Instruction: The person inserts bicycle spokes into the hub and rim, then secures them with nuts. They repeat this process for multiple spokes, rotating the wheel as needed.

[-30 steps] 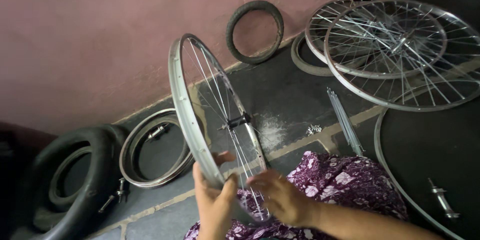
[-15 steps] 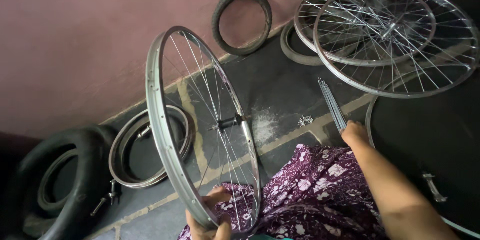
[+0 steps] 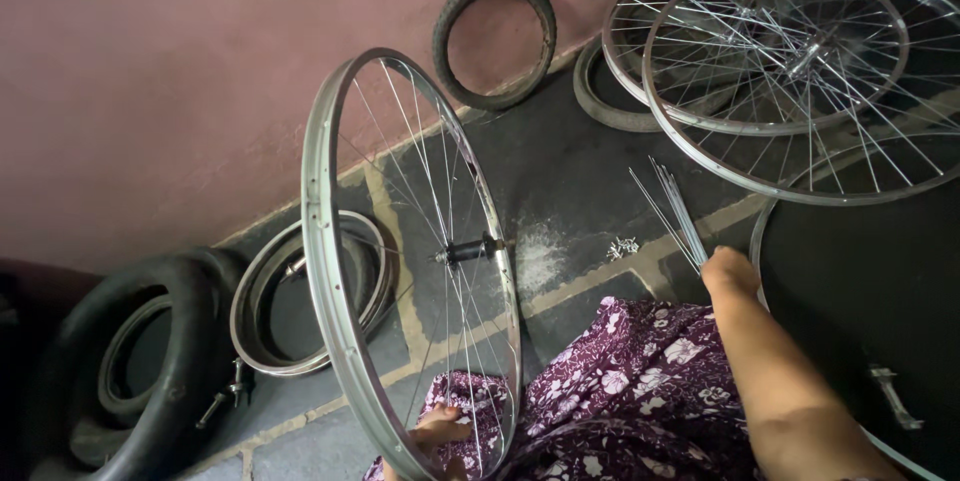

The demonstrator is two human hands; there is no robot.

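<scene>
Dark stone flooring meets a pink wall [image 3: 150, 91], with a small tyre [image 3: 494, 39] leaning at twelve o'clock, finished wheels [image 3: 790, 71] at two and black tyres [image 3: 130, 371] at eight. At six o'clock the left hand [image 3: 440, 433] steadies the upright spoked rim [image 3: 400, 271], fingers curled round its lower edge. At four o'clock the right hand [image 3: 728, 271] is closed on a bundle of loose spokes [image 3: 670, 209] fanning upward, with small nipples [image 3: 622, 248] scattered just beside them.

The spoked wheel [image 3: 410, 261] stood upright on its edge in the middle, the left hand [image 3: 440, 431] at its lower rim. Behind it, against the wall [image 3: 200, 71], leaned a small tyre [image 3: 495, 39]. To its left lay a bare rim [image 3: 300, 311] and, further left, a large tyre [image 3: 130, 371]. To its right the right hand [image 3: 730, 271] gripped a bundle of spokes [image 3: 675, 211]; beyond, two spoked wheels [image 3: 790, 61] lay overlapping
</scene>
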